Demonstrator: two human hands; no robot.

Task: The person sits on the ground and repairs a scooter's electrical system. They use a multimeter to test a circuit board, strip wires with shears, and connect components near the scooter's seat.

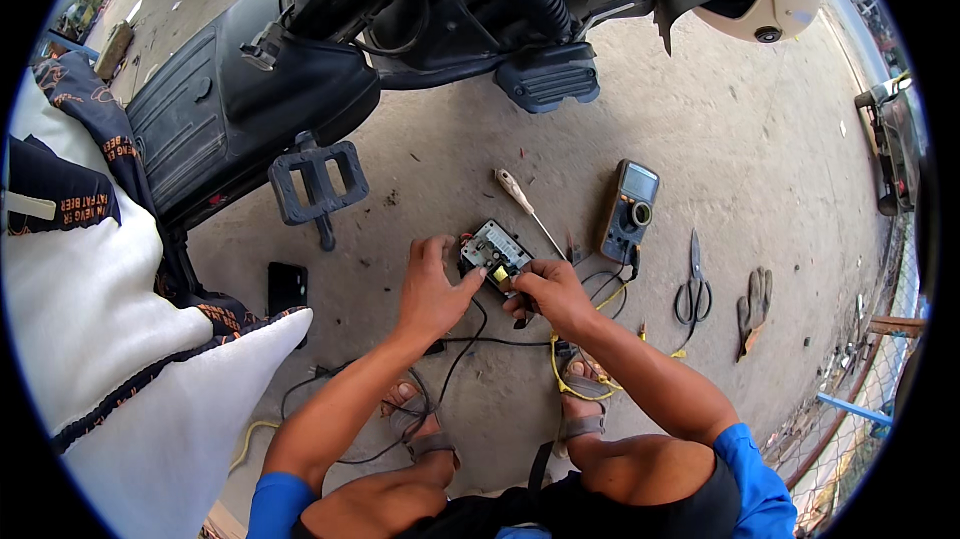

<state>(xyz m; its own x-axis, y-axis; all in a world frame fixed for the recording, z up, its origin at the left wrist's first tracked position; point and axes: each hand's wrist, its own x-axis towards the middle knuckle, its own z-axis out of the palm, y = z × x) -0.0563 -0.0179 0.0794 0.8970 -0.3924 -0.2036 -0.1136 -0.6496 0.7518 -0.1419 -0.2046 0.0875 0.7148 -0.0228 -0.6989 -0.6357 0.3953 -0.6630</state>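
A small opened electronic unit with a bare circuit board (pixel 493 242) sits between my hands, over the ground. Its board is pale, with a yellow part near the lower end and reddish wires at the upper left. My left hand (pixel 437 284) is at the unit's left side, fingers and thumb spread apart, the thumb tip by the yellow part. At the lower right corner, my right hand (pixel 556 295) grips the unit between thumb and curled fingers. Just beyond lies a screwdriver (pixel 515 191) with a pale handle. A multimeter (pixel 628 214) rests to the right, its leads running toward my right hand.
Scissors (pixel 694 289) and a worn glove (pixel 755 309) lie at the right. Black cable (pixel 480 342) and yellow cord (pixel 556 367) loop around my feet. A scooter with a pedal (pixel 318 182) stands ahead. A black phone (pixel 287 287) lies left, near a white cover (pixel 130 359).
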